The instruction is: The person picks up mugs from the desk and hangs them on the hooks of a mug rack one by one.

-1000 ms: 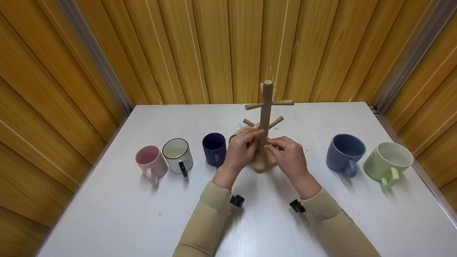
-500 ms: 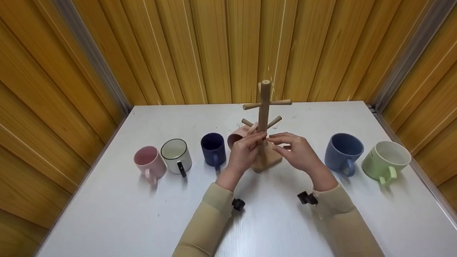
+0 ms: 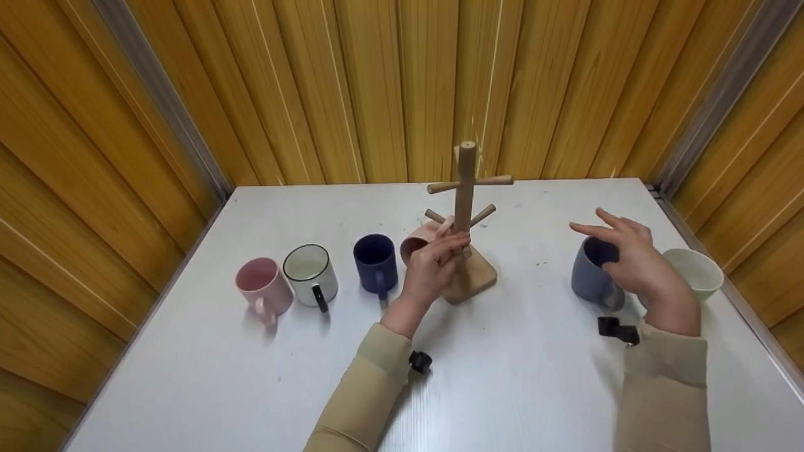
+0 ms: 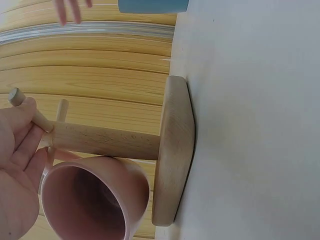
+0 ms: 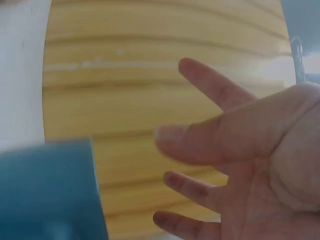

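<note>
A wooden mug rack with several pegs stands on the white table, and a pink mug hangs sideways by its handle from a lower peg. My left hand pinches the rack's lower front peg between thumb and fingers, right beside that mug. Over on the right, my right hand is spread above the blue-grey mug, its thumb and fingers apart with nothing between them. In the right wrist view the mug's side lies below left of the thumb. The hand and wrist partly cover the light green mug.
Left of the rack stand a dark blue mug, a white mug with a black rim and handle, and another pink mug. Their handles face the person. Wood-look panels rise behind the table.
My right hand has left the rack and moved right to above the blue-grey mug, its fingers spreading. The left hand stays at the peg; the rack shifted slightly earlier on.
</note>
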A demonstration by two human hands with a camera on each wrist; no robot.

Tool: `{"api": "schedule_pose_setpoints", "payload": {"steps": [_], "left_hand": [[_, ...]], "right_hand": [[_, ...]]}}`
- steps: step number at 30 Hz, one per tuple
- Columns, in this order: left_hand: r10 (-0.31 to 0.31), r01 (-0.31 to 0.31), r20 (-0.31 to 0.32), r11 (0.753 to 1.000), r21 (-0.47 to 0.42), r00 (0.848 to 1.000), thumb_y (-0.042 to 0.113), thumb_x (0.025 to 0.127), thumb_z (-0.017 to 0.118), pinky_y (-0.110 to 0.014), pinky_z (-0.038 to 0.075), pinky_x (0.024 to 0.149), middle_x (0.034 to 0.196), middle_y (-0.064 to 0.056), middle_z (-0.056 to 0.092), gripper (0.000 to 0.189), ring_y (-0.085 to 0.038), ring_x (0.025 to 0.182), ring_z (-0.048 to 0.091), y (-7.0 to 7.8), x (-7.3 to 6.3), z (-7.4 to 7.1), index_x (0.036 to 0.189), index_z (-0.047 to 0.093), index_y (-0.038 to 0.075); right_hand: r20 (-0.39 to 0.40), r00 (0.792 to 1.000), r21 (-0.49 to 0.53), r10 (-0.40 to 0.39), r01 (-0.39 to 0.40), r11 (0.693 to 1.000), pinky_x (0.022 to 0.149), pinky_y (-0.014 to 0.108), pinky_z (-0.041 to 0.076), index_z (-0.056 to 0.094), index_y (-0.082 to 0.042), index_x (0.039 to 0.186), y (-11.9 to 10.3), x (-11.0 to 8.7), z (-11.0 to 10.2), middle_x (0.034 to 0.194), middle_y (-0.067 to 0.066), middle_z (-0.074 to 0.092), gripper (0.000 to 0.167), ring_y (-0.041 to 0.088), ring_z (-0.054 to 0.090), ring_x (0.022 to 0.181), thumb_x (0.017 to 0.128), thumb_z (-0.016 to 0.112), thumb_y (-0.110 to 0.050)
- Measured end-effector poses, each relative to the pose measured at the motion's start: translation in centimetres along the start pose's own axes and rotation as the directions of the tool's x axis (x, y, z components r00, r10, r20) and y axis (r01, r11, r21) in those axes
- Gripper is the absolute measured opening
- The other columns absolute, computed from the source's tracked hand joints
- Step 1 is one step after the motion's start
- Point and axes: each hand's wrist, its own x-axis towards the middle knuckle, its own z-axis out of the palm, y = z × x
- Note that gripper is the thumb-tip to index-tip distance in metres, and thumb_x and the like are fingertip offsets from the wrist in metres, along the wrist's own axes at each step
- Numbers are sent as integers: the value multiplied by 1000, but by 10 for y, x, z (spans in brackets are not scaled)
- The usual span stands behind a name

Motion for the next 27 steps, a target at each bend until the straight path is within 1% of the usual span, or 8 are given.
{"api": "schedule_pose_setpoints", "payload": {"steps": [1,3,8,11,16,19,23,27], "left_hand": [[-4,4,1,1000,-1,1000,-5,92,72,-25,53,104,121,-10,77,26,-22,121,71,0,0,0,117,77,2],[-9,9,1,1000,-1,1000,-6,92,72,-26,54,104,121,-10,77,27,-23,121,70,0,-1,0,117,77,2],[-8,8,0,1000,4,1000,-4,91,72,-27,54,104,121,-9,77,27,-23,120,71,-1,-1,0,117,77,3],[-11,11,7,1000,6,1000,-2,92,72,-26,54,104,121,-9,77,26,-22,121,70,-1,-1,0,117,77,3],[-8,8,12,1000,-2,1000,-2,93,71,-25,53,105,122,-10,77,25,-22,122,70,-1,-1,0,118,76,2],[-12,12,13,1000,-1,1000,-1,94,71,-25,52,106,122,-9,76,25,-22,122,70,-1,-1,1,118,76,3],[-24,24,16,1000,-5,1000,0,94,71,-25,52,106,123,-9,76,25,-21,122,70,-1,0,1,118,77,4],[-27,28,14,1000,-7,1000,-1,93,72,-25,52,106,122,-9,76,25,-21,122,70,-1,0,1,118,77,3]], "right_hand": [[21,999,1,27,-27,1000,57,28,49,42,-15,158,6,-1,-2,172,25,2,89,61,-3,151,79,43,26],[71,994,2,88,-88,996,51,23,43,36,-17,160,17,-3,-5,171,25,-6,95,61,-9,151,76,40,28],[151,974,47,167,-176,983,57,23,50,28,-22,163,32,1,-2,171,22,-15,105,59,-18,151,73,39,31],[172,969,56,178,-190,980,62,24,52,28,-21,163,35,6,3,172,21,-13,104,62,-11,150,73,38,29],[161,963,8,218,-222,975,82,46,61,28,-20,163,35,10,6,169,30,-2,100,66,11,140,76,47,24],[145,958,-35,246,-244,969,90,62,55,24,-20,164,31,9,8,162,38,3,101,65,16,131,76,59,18],[125,959,-73,253,-245,967,88,66,47,24,-15,163,27,6,8,151,44,9,106,63,17,122,72,75,6],[112,961,-66,253,-247,967,87,71,43,31,-11,158,26,5,7,143,47,11,103,62,18,118,69,82,-1]]}}
